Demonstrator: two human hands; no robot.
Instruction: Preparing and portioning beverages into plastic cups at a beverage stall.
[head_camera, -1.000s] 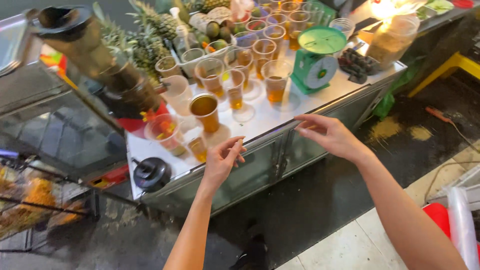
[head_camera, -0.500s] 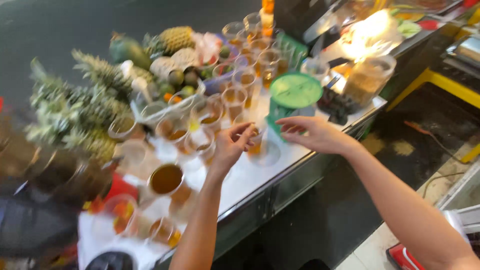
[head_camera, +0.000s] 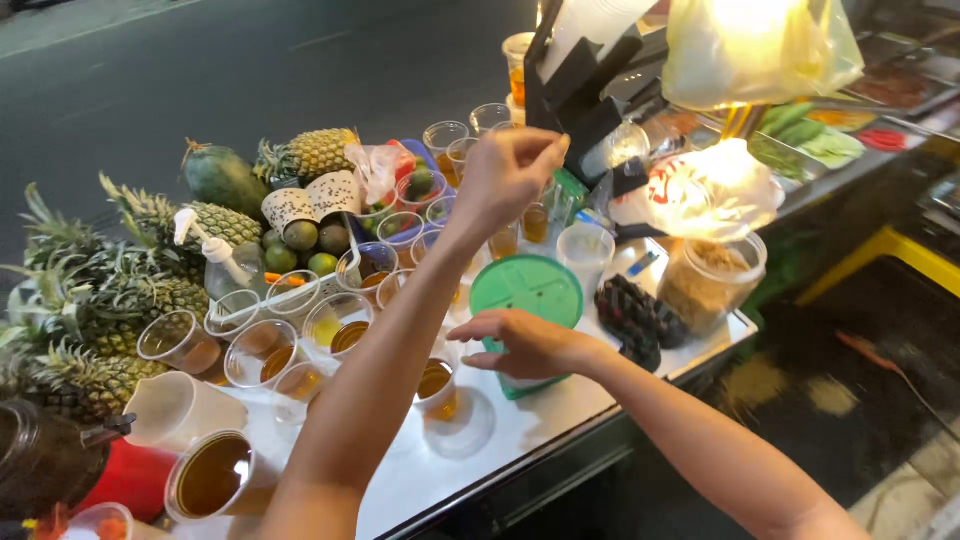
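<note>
The left hand is raised above the tabletop, its fingers pinched together near a black holder of white sleeves; whether anything small is held in that pinch cannot be told. The right hand hovers low, fingers loosely spread and holding nothing, touching or just over the near edge of the round green scale. A clear plastic cup of amber drink stands just to the left of the right hand, upright, and that hand is much the nearer of the two. About a dozen more clear cups spread leftward and back, several part-filled; an exact count is not possible. At least four pineapples lie at the left, beside a handful of green limes and one jar of brown grains at the right.
</note>
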